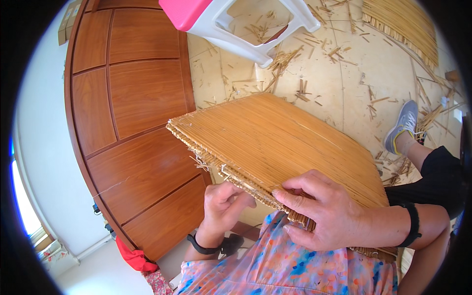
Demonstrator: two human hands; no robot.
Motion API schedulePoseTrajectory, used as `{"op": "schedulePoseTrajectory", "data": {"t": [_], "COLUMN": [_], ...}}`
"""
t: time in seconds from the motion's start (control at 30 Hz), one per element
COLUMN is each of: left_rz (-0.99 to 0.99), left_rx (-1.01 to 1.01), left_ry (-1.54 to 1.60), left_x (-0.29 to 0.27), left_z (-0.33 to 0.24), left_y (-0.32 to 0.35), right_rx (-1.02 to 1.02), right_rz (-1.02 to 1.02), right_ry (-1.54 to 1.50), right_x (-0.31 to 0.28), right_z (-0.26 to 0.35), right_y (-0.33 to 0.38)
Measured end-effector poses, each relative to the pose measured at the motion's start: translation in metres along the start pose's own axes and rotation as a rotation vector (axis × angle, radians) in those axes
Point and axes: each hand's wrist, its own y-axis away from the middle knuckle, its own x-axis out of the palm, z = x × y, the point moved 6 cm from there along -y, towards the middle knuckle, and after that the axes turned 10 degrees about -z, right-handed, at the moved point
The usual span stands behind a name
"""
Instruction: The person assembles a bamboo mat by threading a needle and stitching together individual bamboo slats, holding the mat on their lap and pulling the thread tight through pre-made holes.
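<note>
The bound-reed mat [280,140] slants before us at the view's centre. At four o'clock, our right hand [327,211] grips its near edge; at six, our left hand [223,206] curls its fingers beside that edge, and we cannot tell whether they hold anything. A pink-and-white stool [216,38] stands at twelve.

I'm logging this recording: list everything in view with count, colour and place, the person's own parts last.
Straw panel: 1, golden tan, centre
Second straw panel: 1, tan, upper right
Stalk scraps: many, tan, across floor
Tiled floor: 1, cream, upper right half
Stool: 1, pink and white, top
Panelled door: 1, reddish-brown, left
Wall: 1, white, far left
Box: 1, brown, upper left
Cloth: 1, red, lower left
Shoe: 1, grey, right
Wristbands: 2, black, wrists
Patterned garment: 1, multicoloured, bottom
Left hand: 1, bare, at panel's near edge
Right hand: 1, bare, holding that edge
</note>
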Motion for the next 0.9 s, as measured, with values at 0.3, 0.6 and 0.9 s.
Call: {"op": "schedulePoseTrajectory", "data": {"t": [0.3,0.6,0.9], "left_rz": [-0.182,-0.611,-0.102], "left_rx": [-0.354,0.297,0.81], "left_ry": [0.539,-0.664,-0.757], "left_x": [0.029,-0.054,-0.055], "left_z": [-0.008,-0.059,-0.05], "left_y": [0.007,-0.007,-0.083], "right_rx": [0.018,0.091,0.142], "right_rz": [-0.039,0.048,0.198], "right_ry": [0.013,0.181,0.336], "right_x": [-0.003,-0.008,-0.012], "right_z": [-0.001,0.002,-0.004], "right_y": [-0.001,-0.006,-0.001]}}
